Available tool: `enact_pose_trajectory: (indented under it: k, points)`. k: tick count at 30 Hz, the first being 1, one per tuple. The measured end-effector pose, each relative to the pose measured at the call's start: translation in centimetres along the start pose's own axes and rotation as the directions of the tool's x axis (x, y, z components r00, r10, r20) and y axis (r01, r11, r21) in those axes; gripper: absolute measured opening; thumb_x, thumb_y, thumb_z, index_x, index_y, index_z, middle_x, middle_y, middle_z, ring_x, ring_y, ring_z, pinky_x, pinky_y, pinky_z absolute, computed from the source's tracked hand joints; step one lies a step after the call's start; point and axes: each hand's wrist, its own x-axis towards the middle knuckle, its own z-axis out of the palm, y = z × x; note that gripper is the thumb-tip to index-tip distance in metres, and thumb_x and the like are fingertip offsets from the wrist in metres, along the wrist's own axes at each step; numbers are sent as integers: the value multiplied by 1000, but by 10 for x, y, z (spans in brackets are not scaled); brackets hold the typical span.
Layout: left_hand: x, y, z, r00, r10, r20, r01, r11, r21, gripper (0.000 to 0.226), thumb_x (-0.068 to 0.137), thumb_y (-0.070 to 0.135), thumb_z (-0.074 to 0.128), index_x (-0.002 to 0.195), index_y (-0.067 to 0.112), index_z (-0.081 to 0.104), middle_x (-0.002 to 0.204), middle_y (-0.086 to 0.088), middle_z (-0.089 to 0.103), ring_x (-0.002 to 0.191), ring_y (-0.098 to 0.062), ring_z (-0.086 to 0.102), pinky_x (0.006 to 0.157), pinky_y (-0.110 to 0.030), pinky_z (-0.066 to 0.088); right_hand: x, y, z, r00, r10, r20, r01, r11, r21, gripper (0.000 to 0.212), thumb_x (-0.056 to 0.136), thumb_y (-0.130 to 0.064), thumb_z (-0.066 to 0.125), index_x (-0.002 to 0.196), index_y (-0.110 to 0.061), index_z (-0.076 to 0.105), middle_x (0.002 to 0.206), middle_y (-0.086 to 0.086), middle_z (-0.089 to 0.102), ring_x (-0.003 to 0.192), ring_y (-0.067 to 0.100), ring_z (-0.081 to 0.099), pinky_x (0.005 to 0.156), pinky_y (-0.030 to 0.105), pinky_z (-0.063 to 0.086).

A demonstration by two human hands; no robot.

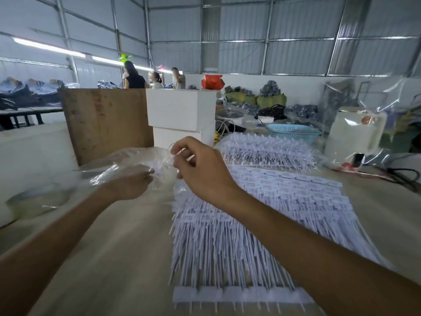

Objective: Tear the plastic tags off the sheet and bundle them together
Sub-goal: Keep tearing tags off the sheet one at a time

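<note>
Sheets of white plastic tags point(268, 201) lie stacked and fanned out on the table, their thin tails pointing toward me. A second pile of tag sheets point(268, 149) lies behind them. My left hand point(129, 181) is inside a clear plastic bag point(95, 172) at the left, seen through the film, with fingers curled; what it holds is blurred. My right hand point(200, 165) hovers above the bag's mouth, its thumb and fingertips pinching the film together with a thin dark loop.
A wooden board point(104, 119) and stacked white boxes point(182, 115) stand behind the bag. A blue basket point(293, 131), a white appliance under clear wrap point(357, 131) and cables point(401, 174) crowd the right. People stand far back by clothing piles.
</note>
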Motion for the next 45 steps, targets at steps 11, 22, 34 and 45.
enact_pose_trajectory:
  k: [11,22,34,45]
  points:
    - [-114,147,-57,936,325,-139,-333,942,-38,25,95,31,45,111,47,55,78,18,68,65,-2,59,62,-36,55,-77,30,-73,989,151,0,-138,902,-409,10,97,-17,65,106,-21,68,96,-5,66,83,12,62,82,36,55]
    - [-59,144,29,993,74,-93,-43,953,299,31,102,47,35,113,29,57,107,6,66,100,-20,65,79,-37,54,-73,112,-173,966,229,-124,-248,664,-705,32,104,-19,51,132,-10,63,135,16,59,124,33,54,100,36,43]
    - [-18,172,35,965,61,-255,28,943,332,24,95,31,54,114,20,64,99,-4,65,88,-29,67,68,-40,54,-58,156,-199,892,416,-174,-414,603,-682,39,100,-45,56,124,-16,67,127,9,62,121,33,57,103,49,46]
    - [-26,165,58,964,104,-245,-11,936,353,32,95,35,57,114,10,66,103,-18,61,91,-39,62,70,-48,55,-75,141,-217,933,358,41,-244,712,-659,60,88,-57,70,134,-19,63,134,8,51,125,23,46,107,42,38]
